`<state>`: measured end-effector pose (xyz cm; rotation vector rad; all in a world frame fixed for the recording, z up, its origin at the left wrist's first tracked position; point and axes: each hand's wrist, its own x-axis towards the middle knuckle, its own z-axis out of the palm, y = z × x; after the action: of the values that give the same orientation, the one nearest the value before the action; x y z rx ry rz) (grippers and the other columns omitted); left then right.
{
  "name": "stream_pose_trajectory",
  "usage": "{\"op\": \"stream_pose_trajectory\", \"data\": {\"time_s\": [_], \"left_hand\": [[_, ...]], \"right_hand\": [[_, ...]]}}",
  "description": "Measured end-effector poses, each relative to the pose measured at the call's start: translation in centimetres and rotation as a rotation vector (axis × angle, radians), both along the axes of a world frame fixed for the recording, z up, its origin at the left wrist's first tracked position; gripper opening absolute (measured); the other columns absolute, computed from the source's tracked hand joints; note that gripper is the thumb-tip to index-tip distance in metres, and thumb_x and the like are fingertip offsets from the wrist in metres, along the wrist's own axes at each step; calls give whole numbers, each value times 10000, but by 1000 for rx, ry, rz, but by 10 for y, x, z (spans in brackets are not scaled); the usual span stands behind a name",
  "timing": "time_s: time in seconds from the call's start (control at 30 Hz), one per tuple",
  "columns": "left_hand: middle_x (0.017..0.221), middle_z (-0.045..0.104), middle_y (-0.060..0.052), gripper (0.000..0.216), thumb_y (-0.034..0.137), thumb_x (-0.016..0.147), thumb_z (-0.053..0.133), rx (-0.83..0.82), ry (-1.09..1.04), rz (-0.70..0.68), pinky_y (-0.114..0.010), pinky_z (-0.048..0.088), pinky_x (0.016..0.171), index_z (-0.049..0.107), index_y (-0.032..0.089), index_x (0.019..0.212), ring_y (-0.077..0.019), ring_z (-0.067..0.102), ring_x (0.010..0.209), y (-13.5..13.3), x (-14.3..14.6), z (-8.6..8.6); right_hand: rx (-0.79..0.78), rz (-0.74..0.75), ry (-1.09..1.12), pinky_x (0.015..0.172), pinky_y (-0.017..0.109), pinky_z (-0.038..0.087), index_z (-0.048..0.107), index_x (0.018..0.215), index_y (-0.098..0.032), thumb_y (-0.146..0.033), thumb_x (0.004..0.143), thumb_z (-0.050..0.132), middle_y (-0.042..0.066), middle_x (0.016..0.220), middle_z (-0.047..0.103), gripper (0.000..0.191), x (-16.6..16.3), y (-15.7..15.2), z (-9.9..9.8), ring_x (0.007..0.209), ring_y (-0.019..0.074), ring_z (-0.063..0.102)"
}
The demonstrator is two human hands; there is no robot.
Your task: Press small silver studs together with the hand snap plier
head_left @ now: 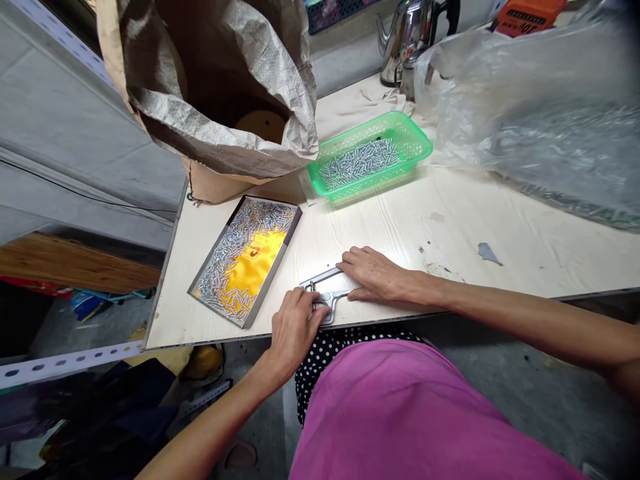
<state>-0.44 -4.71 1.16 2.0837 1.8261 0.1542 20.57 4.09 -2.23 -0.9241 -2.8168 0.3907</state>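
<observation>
Tabletop (pixel 450 220): metal jig (pixel 325 293) lies between left hand (pixel 295 327) and right hand (pixel 373 273).

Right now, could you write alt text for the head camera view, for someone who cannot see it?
A person's left hand and right hand rest on a small metal hand tool at the near edge of a pale table. To the left lies a metal tray of small silver pins on yellow cloth; behind stand a green basket of pins and a large sack.

A pale wood-grain table (pixel 450 227) carries a steel tray (pixel 245 261), green basket (pixel 370 157), paper sack (pixel 215 100), plastic bag (pixel 540 113) and kettle (pixel 407 37).
</observation>
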Motion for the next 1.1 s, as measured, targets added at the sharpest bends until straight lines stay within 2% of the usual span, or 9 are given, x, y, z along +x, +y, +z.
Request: {"op": "stream_pose_trajectory", "data": {"time_s": [0.1, 0.23, 0.33, 0.47, 0.6, 0.77, 0.87, 1.0, 1.1], "left_hand": [[1345, 538, -120, 526, 363, 867, 647, 105, 52, -271, -424, 451, 969, 471, 193, 1332, -282, 486, 1200, 17, 10, -9], [1387, 486, -154, 703, 410, 854, 656, 47, 80, -436, -446, 446, 960, 335, 163, 1429, -294, 480, 1176, 41, 12, -20], [1294, 526, -148, 747, 472, 835, 660, 17, 105, -441, -436, 453, 920, 340, 148, 1427, -290, 482, 1121, 51, 13, -18], [1127, 578, -102, 504, 469, 867, 623, -12, 146, -441, -409, 451, 881, 514, 180, 1265, -263, 501, 1040, 56, 22, -11], [1027, 597, -81, 299, 410, 910, 582, -4, 208, -426, -368, 451, 813, 590, 173, 1090, -245, 519, 977, 61, 30, -13], [956, 610, -74, 208, 368, 939, 541, -8, 253, -400, -345, 453, 773, 609, 172, 928, -237, 534, 941, 70, 33, -15], [1005, 612, -95, 244, 380, 924, 562, 19, 249, -344, -371, 478, 782, 599, 160, 1024, -260, 542, 977, 67, 33, -15], [1259, 562, -170, 503, 390, 927, 554, 204, 181, -255, -482, 459, 958, 428, 141, 1345, -312, 509, 1196, 36, 33, -27], [1447, 453, -180, 544, 357, 957, 498, 311, 90, -325, -522, 356, 1099, 336, 157, 1436, -333, 339, 1403, 4, 37, -40]], "right_hand": [[-9, -19, 19, 751, 354, 399, 591, 1039, -129, -413, 767, 753, 105, 992, 596, 426, 1, -4, -1, 905, 242, 493], [-25, -52, 13, 752, 377, 427, 564, 1128, -124, -483, 679, 800, 128, 1047, 589, 622, 9, -8, -1, 913, 259, 495], [-4, -96, -8, 758, 390, 436, 553, 1151, -107, -463, 674, 806, 146, 1069, 584, 647, 17, -12, 1, 919, 271, 498], [38, -81, -21, 759, 371, 421, 588, 1056, -135, -332, 819, 696, 116, 991, 599, 327, 20, -13, 3, 888, 246, 502], [28, -80, -43, 702, 330, 393, 610, 895, -151, -200, 901, 578, 91, 903, 607, 58, 13, -5, -2, 833, 213, 504], [17, -49, -89, 694, 329, 391, 606, 821, -164, -140, 937, 500, 70, 852, 619, 159, 3, 1, -10, 795, 202, 517], [66, -92, -97, 720, 341, 400, 623, 925, -144, -195, 916, 563, 98, 939, 630, 79, 5, 5, -9, 854, 224, 530], [38, -24, -13, 772, 368, 407, 585, 1138, -118, -468, 781, 730, 141, 1075, 611, 521, 18, 22, -1, 925, 259, 530], [14, 0, -1, 756, 362, 388, 596, 1151, -142, -482, 861, 637, 131, 1047, 627, 449, 22, 35, 1, 889, 244, 539]]}}
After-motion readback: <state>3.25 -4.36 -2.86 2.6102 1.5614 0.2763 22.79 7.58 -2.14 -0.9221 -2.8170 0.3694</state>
